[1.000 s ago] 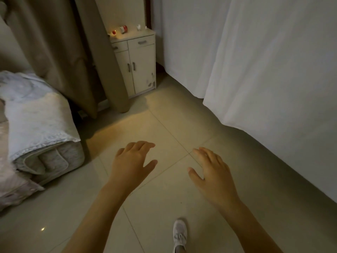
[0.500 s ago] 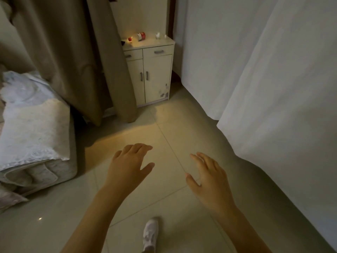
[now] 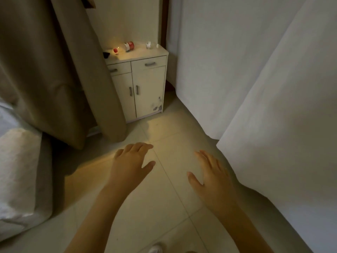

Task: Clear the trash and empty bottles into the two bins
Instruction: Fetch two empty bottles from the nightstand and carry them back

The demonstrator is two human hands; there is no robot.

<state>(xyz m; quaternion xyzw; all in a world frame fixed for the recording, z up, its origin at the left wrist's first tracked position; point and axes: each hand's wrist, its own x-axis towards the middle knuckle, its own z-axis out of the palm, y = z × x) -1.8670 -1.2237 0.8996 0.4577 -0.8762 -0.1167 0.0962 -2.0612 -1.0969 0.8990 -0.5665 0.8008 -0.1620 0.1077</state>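
On top of a small white cabinet ahead lie a tipped bottle with a red label, a small red cap, a dark crumpled scrap and two small pale items. My left hand and my right hand are held out over the tiled floor, palms down, fingers relaxed and spread. Both hold nothing. They are well short of the cabinet. No bin is in view.
A brown curtain hangs on the left and overlaps the cabinet's left side. A bed with pale bedding fills the left edge. White walls close in on the right. My white shoe shows at the bottom.
The view has moved forward toward the cabinet, which now looks larger and nearer. Both hands stay outstretched and empty, and the shoe has slid to the bottom edge.
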